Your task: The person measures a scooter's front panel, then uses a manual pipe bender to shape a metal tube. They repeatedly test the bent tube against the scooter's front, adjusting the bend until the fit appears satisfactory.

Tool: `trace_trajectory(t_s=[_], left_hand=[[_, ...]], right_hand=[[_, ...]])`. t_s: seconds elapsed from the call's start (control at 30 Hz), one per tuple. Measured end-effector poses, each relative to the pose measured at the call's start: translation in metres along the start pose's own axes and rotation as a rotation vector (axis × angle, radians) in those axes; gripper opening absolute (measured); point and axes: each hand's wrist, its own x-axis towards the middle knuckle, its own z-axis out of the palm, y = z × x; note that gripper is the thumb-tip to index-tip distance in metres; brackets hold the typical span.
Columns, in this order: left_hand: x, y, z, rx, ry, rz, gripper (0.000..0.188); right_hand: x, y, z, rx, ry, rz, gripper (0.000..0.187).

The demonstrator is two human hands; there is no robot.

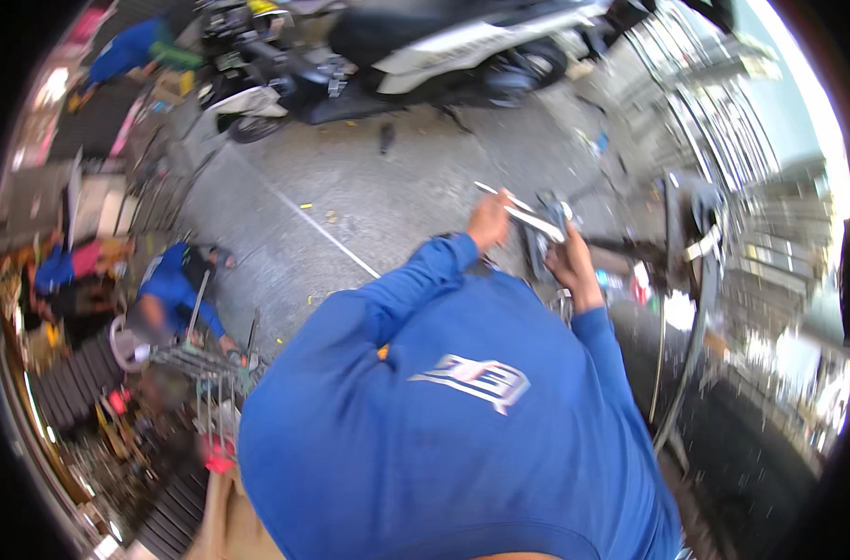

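My left hand [488, 224] is closed round a long, thin, pale bar [535, 222]. One narrow tip of it sticks out past my fingers, away from me. The wider, shiny end slants down to my right hand [574, 266], whose fingers close on it. Motion blur hides what kind of tool or part the bar is. Just behind and below it is a dark metal piece [537, 250], partly covered by my right hand; whether I touch that piece, I cannot tell.
A black and white motorcycle [481, 56] stands across the far side of the grey floor [285, 187]. At left a person in blue [177, 280] bends by a wire cart [205, 359]. Metal racks [714, 121] line the right. A dark round tank-like body [630, 350] is close to my right arm.
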Motion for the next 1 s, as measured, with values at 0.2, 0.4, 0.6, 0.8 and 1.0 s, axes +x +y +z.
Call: trace_trajectory(t_s=[0.2,0.4,0.6,0.8,1.0], left_hand=[[0.003,0.005,-0.011,0.528,0.269,0.235,0.074],[-0.009,0.019,-0.005,0.730,0.305,0.184,0.074],[-0.015,0.016,0.006,0.777,0.235,0.211,0.073],[-0.008,0.012,0.014,0.812,0.209,0.216,0.072],[-0.009,0.016,0.017,0.789,0.221,0.285,0.073]], right_hand=[[0.016,-0.001,0.029,0.020,0.142,-0.155,0.038],[-0.004,0.004,0.035,0.017,0.194,-0.204,0.039],[-0.013,0.005,0.021,0.063,0.221,-0.206,0.039],[-0.012,0.002,0.010,0.070,0.226,-0.221,0.038],[-0.012,0.001,0.009,0.088,0.216,-0.247,0.038]])
